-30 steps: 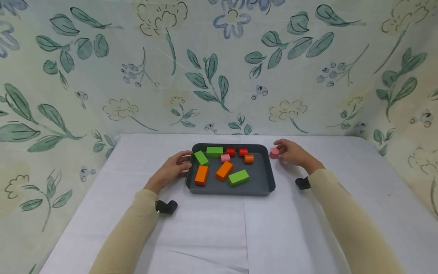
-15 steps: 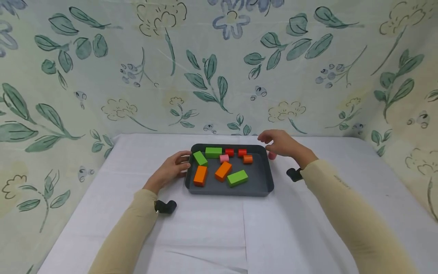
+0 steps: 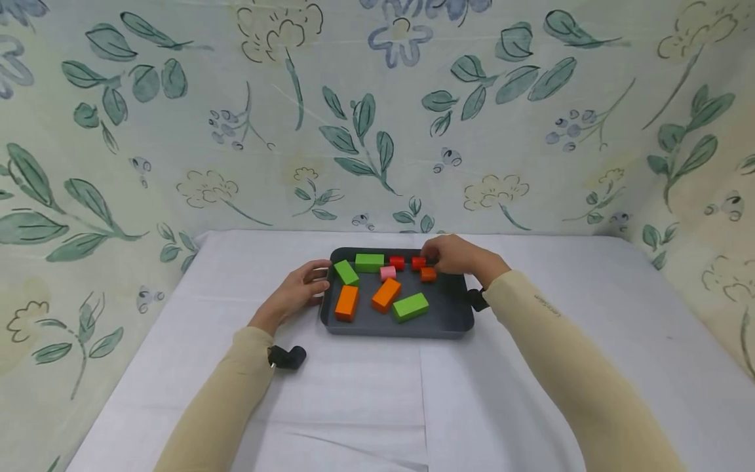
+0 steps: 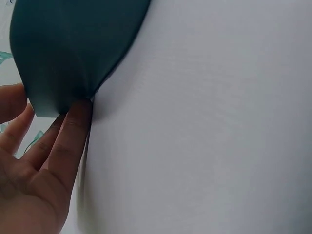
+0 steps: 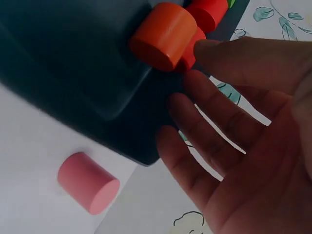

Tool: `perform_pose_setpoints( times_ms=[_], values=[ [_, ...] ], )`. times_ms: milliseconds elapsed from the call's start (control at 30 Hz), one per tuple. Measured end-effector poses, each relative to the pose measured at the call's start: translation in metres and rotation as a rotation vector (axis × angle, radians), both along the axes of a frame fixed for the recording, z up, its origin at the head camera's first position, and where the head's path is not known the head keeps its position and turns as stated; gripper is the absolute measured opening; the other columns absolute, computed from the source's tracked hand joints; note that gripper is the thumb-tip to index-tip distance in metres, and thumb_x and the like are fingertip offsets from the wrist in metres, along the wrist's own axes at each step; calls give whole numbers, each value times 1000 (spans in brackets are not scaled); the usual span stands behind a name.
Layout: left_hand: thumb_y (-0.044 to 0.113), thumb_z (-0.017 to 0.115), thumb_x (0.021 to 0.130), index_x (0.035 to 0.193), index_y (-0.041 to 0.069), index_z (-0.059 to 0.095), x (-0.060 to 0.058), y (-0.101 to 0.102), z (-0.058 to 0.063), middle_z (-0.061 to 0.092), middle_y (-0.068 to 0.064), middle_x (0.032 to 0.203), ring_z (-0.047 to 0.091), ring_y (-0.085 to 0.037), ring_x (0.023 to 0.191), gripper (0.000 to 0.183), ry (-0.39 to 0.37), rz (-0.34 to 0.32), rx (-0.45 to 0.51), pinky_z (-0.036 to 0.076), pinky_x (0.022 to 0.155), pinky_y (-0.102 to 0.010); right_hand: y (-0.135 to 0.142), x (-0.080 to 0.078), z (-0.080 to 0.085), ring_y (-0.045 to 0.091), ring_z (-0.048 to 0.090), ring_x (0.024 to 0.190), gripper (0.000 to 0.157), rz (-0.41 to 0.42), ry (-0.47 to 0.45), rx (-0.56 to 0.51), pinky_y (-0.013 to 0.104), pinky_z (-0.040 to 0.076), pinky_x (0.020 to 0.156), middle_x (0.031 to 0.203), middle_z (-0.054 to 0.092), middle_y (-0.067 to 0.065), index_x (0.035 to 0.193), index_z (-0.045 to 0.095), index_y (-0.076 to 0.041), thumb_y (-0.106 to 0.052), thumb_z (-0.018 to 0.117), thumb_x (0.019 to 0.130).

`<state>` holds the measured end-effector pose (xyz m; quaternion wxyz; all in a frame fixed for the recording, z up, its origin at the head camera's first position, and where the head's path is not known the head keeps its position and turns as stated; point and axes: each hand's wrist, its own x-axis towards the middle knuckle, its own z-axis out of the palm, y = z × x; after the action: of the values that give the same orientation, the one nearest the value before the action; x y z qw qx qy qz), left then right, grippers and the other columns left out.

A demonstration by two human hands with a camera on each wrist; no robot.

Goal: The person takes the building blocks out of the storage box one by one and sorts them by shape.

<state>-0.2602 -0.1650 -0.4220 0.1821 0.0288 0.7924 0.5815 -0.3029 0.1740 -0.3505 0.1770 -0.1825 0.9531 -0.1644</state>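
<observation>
A dark grey tray (image 3: 454, 314) holds several coloured blocks. At its far right, my right hand (image 3: 459, 255) reaches over the rim, thumb and index fingertip right at a red cylinder (image 5: 187, 58). An orange cylinder (image 5: 163, 36) lies just in front of it, and a second red cylinder (image 3: 397, 263) is to its left. My left hand (image 3: 297, 288) rests against the tray's left end, its fairly straight fingers (image 4: 70, 141) touching the outside wall. On the cloth outside the tray lies a pink cylinder (image 5: 87, 183), hidden behind my right hand in the head view.
Also in the tray are green blocks (image 3: 411, 307), orange blocks (image 3: 347, 303) and a small pink cylinder (image 3: 387, 272). White cloth (image 3: 366, 387) covers the table. A floral curtain (image 3: 377, 151) stands behind the table's far edge.
My right hand has left the pink cylinder beside the tray and moved left over the rim to the red cylinder. The left hand and tray have stayed in place.
</observation>
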Motion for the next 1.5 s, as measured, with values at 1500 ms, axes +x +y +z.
perform_pose_setpoints(
  times_ms=[1500],
  values=[
    [17,54,102,154,30,36,-1,6,0,32,-8,162,45,-33,140,57,-5,64,-39,50,107,-47,27,0,9,34,57,114,38,-90,20,-128,50,55,98,132,61,16,127,60,-10,-6,66,90]
  ],
)
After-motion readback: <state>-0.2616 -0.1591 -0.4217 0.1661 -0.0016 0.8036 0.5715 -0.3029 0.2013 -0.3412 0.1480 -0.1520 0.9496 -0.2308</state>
